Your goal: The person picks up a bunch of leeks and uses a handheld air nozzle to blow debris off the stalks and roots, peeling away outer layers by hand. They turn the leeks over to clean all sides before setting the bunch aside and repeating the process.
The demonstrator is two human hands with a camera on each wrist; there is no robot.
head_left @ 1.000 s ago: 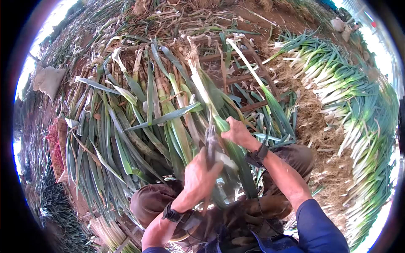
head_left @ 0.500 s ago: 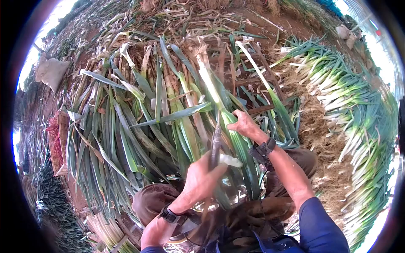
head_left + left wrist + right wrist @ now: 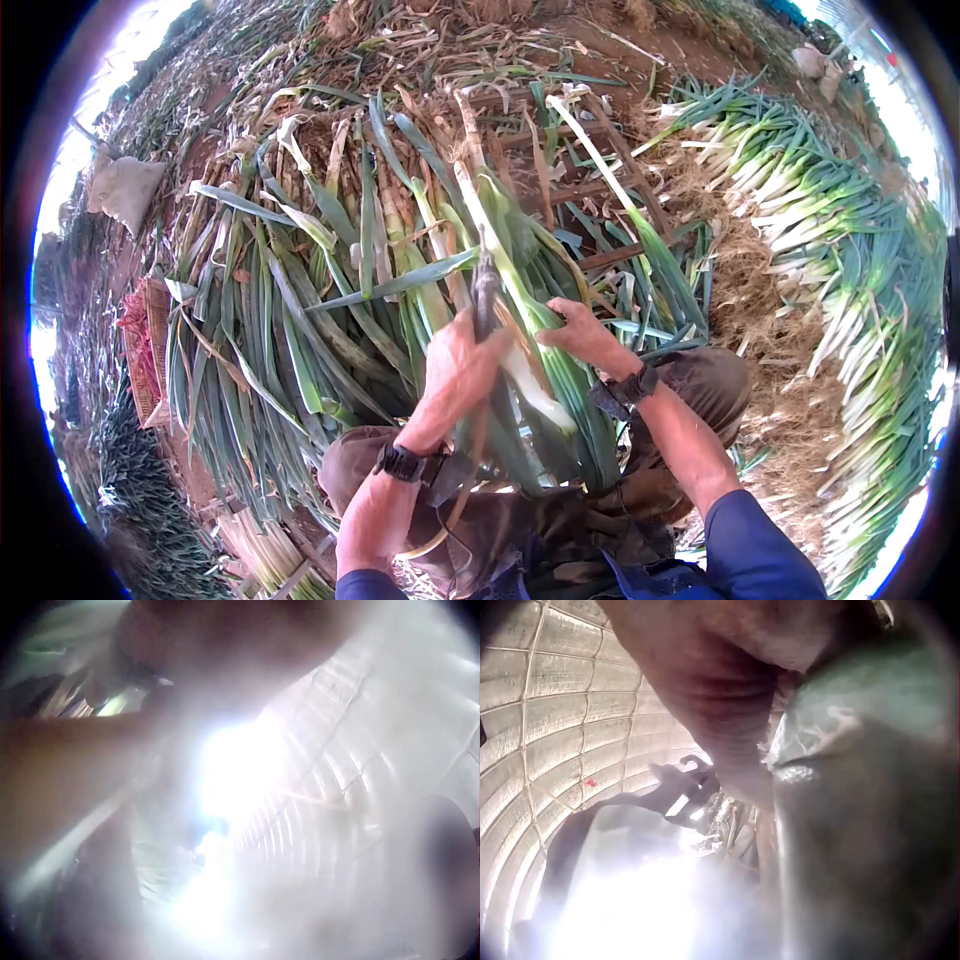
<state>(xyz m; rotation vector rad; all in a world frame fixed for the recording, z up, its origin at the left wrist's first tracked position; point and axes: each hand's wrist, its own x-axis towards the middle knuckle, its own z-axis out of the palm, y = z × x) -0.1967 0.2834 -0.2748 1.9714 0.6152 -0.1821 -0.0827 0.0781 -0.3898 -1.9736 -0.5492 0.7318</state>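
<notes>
My right hand (image 3: 582,337) grips a leek (image 3: 497,235) where its pale stem turns into green leaves (image 3: 592,430). The stem slants up and away toward the far left; the leaves hang over the lap. My left hand (image 3: 460,372) holds a dark, slim nozzle-like tool (image 3: 484,290), its tip close beside the stem. A loose white strip of sheath (image 3: 540,395) curls between the hands. In the right wrist view a blurred green and white leaf (image 3: 870,697) fills the right side beside the hand (image 3: 727,697). Glare washes out the left wrist view, and the tool is hidden there.
A heap of untrimmed leeks (image 3: 300,320) lies to the left and ahead. Cleaned leeks (image 3: 790,190) form a long curved row on the right, beside piled roots (image 3: 770,330). A wooden frame (image 3: 600,150) stands ahead; a basket (image 3: 148,350) is at far left.
My left hand and the tool have moved up and forward along the stem. My right hand has drawn the leek slightly toward the body. The white strip now hangs longer.
</notes>
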